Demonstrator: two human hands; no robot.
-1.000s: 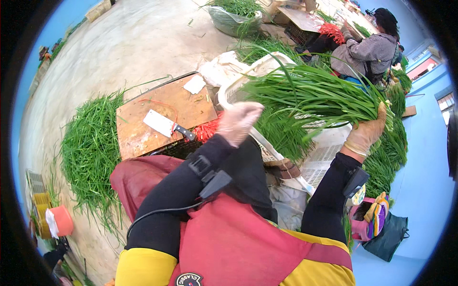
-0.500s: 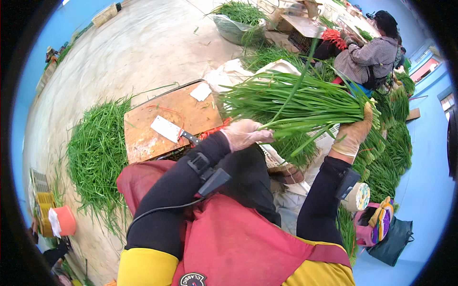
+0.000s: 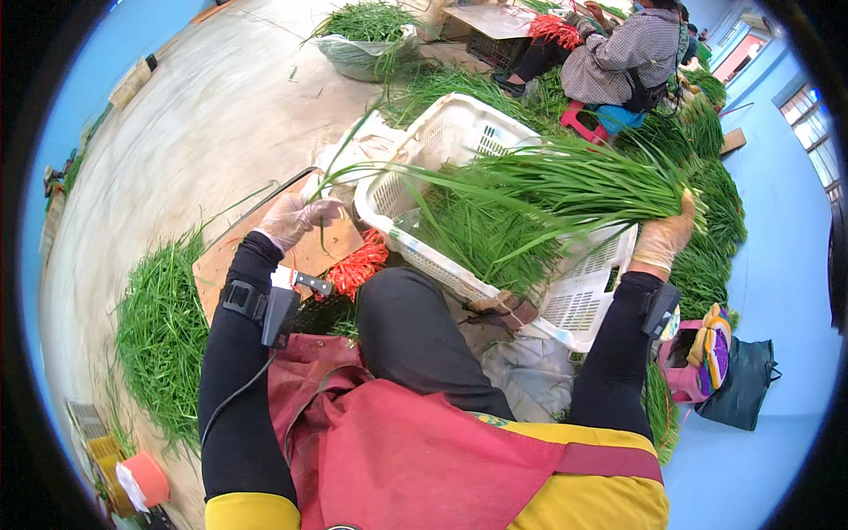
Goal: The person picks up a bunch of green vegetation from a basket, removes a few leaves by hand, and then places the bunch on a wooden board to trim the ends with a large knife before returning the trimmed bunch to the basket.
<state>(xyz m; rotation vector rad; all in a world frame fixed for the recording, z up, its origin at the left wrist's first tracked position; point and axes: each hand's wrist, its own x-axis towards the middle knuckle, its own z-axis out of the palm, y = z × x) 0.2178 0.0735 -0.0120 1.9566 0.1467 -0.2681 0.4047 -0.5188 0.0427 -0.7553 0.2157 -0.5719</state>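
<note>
My right hand (image 3: 665, 237), in a clear glove, is closed round the pale stem ends of a large bunch of garlic chives (image 3: 583, 181). The leaves fan out leftward above a white plastic basket (image 3: 555, 314) that holds more chives (image 3: 495, 234). My left hand (image 3: 300, 217), also gloved, pinches a few long chive leaves (image 3: 375, 166) stretched between it and the bunch. Beneath that hand lies a wooden board (image 3: 340, 243). A cleaver (image 3: 311, 283) rests there, its blade partly hidden by my forearm. Red ties (image 3: 360, 265) hang beside the board.
A heap of loose greens (image 3: 159, 340) lies on the floor at left. Bundled chives (image 3: 707, 234) line the blue wall at right. A filled plastic bag (image 3: 367, 55) stands ahead. Another person (image 3: 623, 57) sits at the far right. A pink stool (image 3: 680, 371) is at near right.
My left hand has moved left, away from the bunch, drawing long leaves out with it. My right hand keeps its hold. The basket under the bunch now shows more fully.
</note>
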